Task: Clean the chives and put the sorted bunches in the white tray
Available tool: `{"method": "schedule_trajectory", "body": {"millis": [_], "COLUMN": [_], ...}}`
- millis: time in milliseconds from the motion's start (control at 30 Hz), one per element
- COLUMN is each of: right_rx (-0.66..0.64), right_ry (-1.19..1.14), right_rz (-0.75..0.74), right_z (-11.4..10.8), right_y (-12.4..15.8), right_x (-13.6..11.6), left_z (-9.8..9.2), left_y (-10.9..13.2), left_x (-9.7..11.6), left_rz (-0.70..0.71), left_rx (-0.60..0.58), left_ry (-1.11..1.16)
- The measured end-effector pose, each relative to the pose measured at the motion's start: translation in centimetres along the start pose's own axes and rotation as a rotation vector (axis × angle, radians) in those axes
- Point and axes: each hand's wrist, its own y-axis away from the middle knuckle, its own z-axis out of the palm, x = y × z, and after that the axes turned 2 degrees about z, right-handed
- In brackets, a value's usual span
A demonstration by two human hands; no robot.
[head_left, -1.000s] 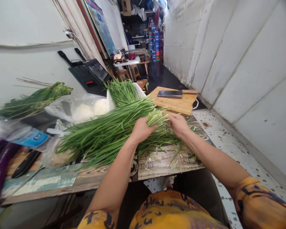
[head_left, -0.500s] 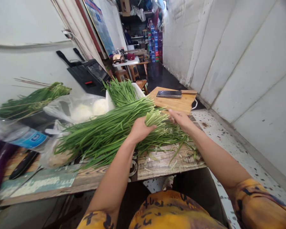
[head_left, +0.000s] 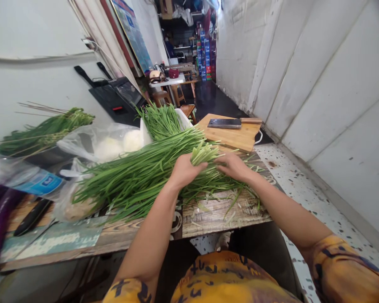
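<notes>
My left hand [head_left: 185, 170] is closed round a bunch of garlic chives [head_left: 204, 153], their pale stalk ends pointing right past my thumb. At those ends, the fingers of my right hand [head_left: 233, 166] are bent in and pinch at the stalks; just what lies between the fingertips is partly hidden. A large pile of long green garlic chives [head_left: 129, 176] spreads leftward across the table under and beside my left hand. Loose trimmings [head_left: 230, 202] lie on the wood-patterned table top [head_left: 205, 225] below my hands.
A cleaver [head_left: 224, 123] rests on a wooden chopping board [head_left: 230, 136] beyond my right hand. Behind the pile is a white container [head_left: 185, 119] holding more chives. To the left are bagged white vegetables [head_left: 109, 149], a plastic bottle [head_left: 38, 181], a black-handled knife [head_left: 33, 216] and eggplants [head_left: 1, 223].
My right hand has moved left and slightly down, from just beyond the stalk ends to right against them. My left hand keeps its hold on the bunch, almost unmoved.
</notes>
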Motion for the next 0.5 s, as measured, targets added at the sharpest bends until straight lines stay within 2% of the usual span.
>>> {"method": "schedule_trajectory", "body": {"millis": [67,133,233,400,500], "right_rx": [-0.051,-0.047,-0.055,0.03,0.065], "right_ry": [0.051,0.032,-0.199,-0.546,-0.631], "right_rz": [-0.081,-0.102,-0.107,0.048,0.15], "right_z": [0.4,0.4,-0.6,-2.6,-2.3], "right_y": [0.0,-0.1,-0.1,0.3,0.4], "right_x": [-0.3,-0.7,-1.3,-2.2,-2.9], "left_z": [0.0,0.0,0.0,-0.1,-0.1], "left_y": [0.0,0.0,0.0,0.0,0.1], "left_x": [0.0,-0.1,-0.2,0.0,0.2], "left_rz": [0.023,0.038,0.05,0.054,0.035], "left_rx": [-0.009,-0.011,0.0,-0.042,-0.038], "left_ry": [-0.021,-0.05,-0.062,-0.04,-0.015]}}
